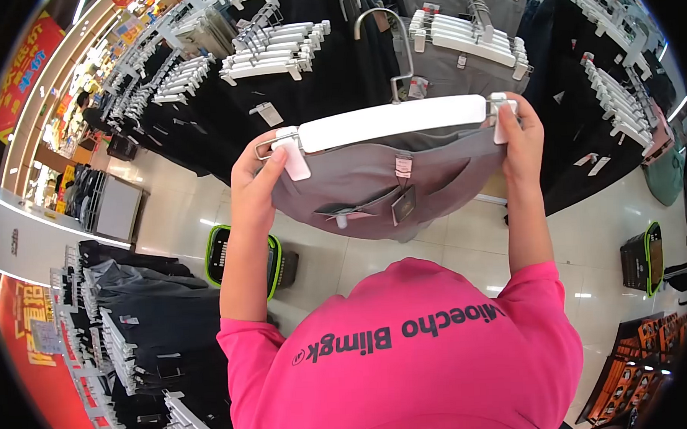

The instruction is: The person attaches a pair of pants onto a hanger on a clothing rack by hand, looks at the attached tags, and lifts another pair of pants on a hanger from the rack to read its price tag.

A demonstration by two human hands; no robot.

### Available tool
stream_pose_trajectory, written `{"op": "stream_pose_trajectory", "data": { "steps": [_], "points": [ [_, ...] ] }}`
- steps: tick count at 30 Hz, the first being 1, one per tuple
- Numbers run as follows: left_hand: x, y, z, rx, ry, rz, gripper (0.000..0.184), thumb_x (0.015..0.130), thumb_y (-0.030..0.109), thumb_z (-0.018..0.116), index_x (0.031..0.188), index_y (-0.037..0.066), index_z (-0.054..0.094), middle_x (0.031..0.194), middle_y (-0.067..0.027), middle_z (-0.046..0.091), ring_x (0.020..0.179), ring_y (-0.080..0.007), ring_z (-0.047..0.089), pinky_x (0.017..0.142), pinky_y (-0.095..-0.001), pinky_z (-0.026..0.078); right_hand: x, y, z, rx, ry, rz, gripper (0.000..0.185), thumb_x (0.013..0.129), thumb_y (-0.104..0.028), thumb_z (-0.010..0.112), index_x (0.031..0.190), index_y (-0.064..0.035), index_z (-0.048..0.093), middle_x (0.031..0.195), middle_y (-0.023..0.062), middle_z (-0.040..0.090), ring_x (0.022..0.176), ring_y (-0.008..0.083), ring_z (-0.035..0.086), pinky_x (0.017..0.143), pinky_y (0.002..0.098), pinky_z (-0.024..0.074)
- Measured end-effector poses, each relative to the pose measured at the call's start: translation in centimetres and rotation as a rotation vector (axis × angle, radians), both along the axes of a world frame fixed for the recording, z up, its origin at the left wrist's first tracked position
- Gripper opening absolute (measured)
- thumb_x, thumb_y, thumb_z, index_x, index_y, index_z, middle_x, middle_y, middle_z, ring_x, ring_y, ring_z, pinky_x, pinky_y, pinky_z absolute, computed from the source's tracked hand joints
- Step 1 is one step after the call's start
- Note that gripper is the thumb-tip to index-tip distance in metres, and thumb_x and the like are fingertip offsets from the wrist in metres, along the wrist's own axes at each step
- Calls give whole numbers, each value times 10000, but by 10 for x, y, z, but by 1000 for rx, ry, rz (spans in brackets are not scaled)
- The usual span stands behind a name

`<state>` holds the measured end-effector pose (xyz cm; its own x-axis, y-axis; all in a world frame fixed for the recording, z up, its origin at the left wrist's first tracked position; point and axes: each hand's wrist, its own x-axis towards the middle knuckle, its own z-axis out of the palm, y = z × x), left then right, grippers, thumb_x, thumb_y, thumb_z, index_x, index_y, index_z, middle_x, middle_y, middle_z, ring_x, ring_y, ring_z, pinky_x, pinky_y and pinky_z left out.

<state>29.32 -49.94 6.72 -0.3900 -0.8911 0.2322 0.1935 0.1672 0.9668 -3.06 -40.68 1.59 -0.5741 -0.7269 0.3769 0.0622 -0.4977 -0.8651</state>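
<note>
Grey trousers hang from a white clip hanger in front of me, with tags at the waistband and by a pocket. My left hand pinches the clip at the hanger's left end, thumb on the white clip. At the right end, my right hand is closed on the other clip. The hanger's metal hook points up and away, above the bar's middle.
Racks of dark trousers on white hangers stand ahead. More trousers hang at the lower left. Green-rimmed black baskets are on the tiled floor, another basket at the right. An orange-and-black shelf is lower right.
</note>
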Motion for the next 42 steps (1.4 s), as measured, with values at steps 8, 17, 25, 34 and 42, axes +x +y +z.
{"op": "stream_pose_trajectory", "data": {
  "steps": [8,17,25,34,42],
  "points": [
    [-16,-3,-6,85,-65,-8,345,851,193,572,1089,-51,517,984,-89,599,893,-135,568,810,-266,432,-5,13,-17,-28,81,-80,324,816,-218,650,1020,11,546,778,45,593,664,110,572,596,209,452],
    [-42,-2,-25,129,-24,-86,352,832,158,589,1107,-44,504,1002,-93,585,910,-148,569,810,-273,447,-27,36,-22,9,0,-96,277,792,-166,674,988,-2,568,749,39,594,664,88,572,604,198,436],
    [-62,34,-35,26,-91,-92,455,691,61,702,1100,-21,519,975,-93,583,888,-153,575,773,-276,474,-44,75,-30,-41,32,-172,262,793,-139,659,986,12,568,770,36,593,665,84,568,615,193,432],
    [-78,80,-61,-7,-162,-62,414,724,15,681,1106,-31,527,970,-116,607,864,-163,592,769,-277,491,-53,107,-17,39,695,-408,445,727,-143,661,1134,-26,523,1143,105,535,1097,209,475,945,321,348],
    [-73,94,-78,-50,-318,-53,400,725,53,700,1094,-15,560,916,-101,641,876,-127,582,790,-253,442,-14,48,-15,38,318,70,565,815,-100,599,1313,-24,342,1233,133,468,1148,203,458,960,328,364]
  ]
}}
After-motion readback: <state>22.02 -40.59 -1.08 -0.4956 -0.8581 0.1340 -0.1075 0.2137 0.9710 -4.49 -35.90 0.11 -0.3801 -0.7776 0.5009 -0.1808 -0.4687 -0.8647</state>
